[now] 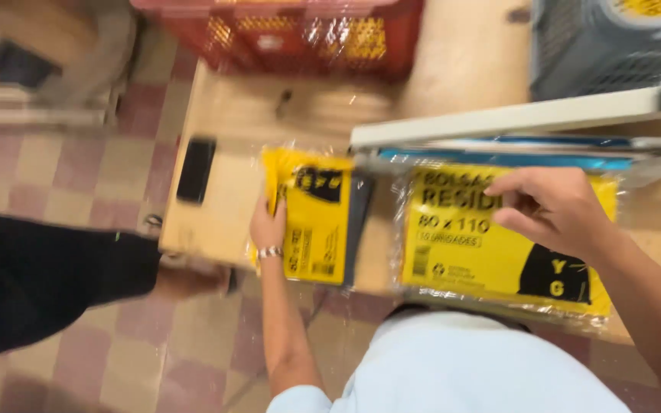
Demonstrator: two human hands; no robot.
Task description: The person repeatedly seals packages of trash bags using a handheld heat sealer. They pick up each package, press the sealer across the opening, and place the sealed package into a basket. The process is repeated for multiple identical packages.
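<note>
My left hand [268, 226] grips the left edge of a small yellow plastic packet [314, 216] with dark folded bags behind it, lying on a wooden table [216, 206]. My right hand [552, 210] rests fingers-down on a larger yellow packet [460, 248] wrapped in clear plastic, near the table's front edge. The picture is blurred by motion.
A black phone [195, 170] lies on the table's left side. A red plastic crate [307, 34] stands at the back, a grey crate [613, 46] at the back right. Blue-edged packets [514, 153] lie stacked under a white shelf edge [514, 118]. A person in dark clothing [40, 275] stands at left on a checkered floor.
</note>
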